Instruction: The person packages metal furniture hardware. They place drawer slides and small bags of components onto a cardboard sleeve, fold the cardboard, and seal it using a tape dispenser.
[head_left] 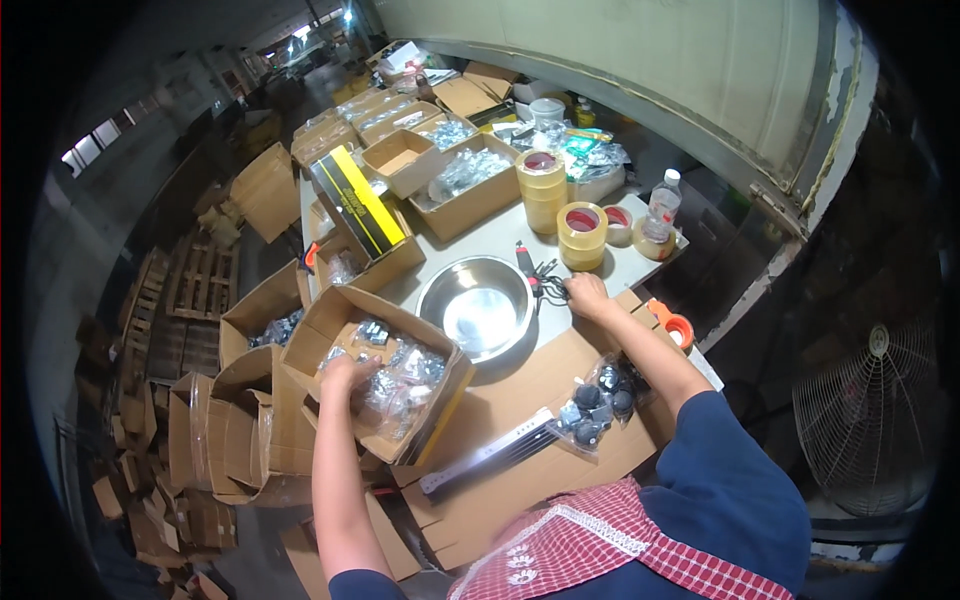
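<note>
My left hand (348,373) reaches into an open cardboard box (455,392) of small clear plastic bags of metal parts (405,372). Its fingers curl among the bags, closed round one of them. Across the table my right hand (587,296) is closed at a small heap of thin, bent black pieces (548,285); its fingertips pinch at the edge of the heap. Beside that heap lies a red-and-black handled tool (525,262). Between my hands stands a shiny round metal bowl (476,312). Nearer me, a clear bag of black casters (598,405) rests on flat cardboard (500,490).
Long metal strips (490,455) lie beside the caster bag. Behind are rolls of tape (582,238), a plastic bottle (663,200), a yellow-and-black box (357,203) and several cartons of bagged parts. An orange tape dispenser (675,325) sits by my right forearm. A fan (872,415) stands at right.
</note>
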